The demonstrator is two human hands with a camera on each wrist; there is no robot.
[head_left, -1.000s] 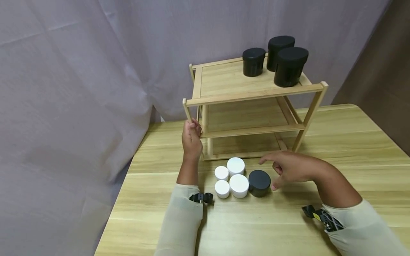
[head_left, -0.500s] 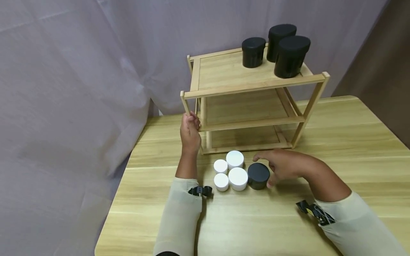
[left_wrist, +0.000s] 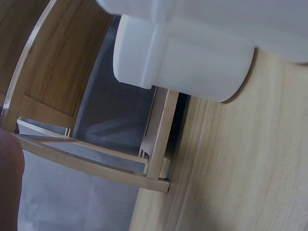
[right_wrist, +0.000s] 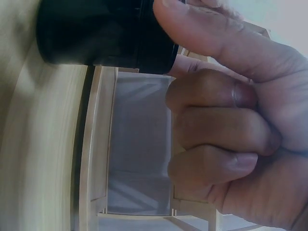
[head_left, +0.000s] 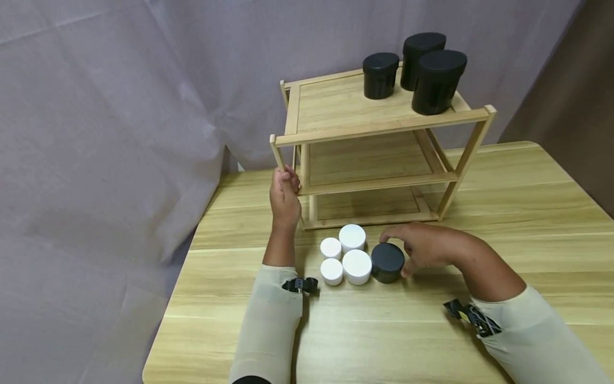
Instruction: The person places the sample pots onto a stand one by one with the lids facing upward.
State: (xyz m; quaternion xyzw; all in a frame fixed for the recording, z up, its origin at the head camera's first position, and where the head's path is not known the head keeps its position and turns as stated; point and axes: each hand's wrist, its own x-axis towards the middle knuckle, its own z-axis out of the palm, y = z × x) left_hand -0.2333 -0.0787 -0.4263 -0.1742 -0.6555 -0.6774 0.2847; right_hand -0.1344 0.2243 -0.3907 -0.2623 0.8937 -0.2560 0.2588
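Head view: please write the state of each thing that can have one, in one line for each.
Rack: upright, standing on the table.
Three upper black jars: closed, upright on the rack's top shelf.
Lone black jar: closed, upright on the table.
Four white jars: closed, upright on the table.
Curtain: hanging in folds.
Left hand: gripping the rack.
Right hand: curled around the lone black jar.

On my feed, the rack [head_left: 331, 109] stands on the table [head_left: 384, 336], a curtain [head_left: 120, 160] behind it, three pots [head_left: 435, 88] on its top towards the right. Before the rack I see four tubs [head_left: 357, 266], the jar [head_left: 387, 262] just right of them.
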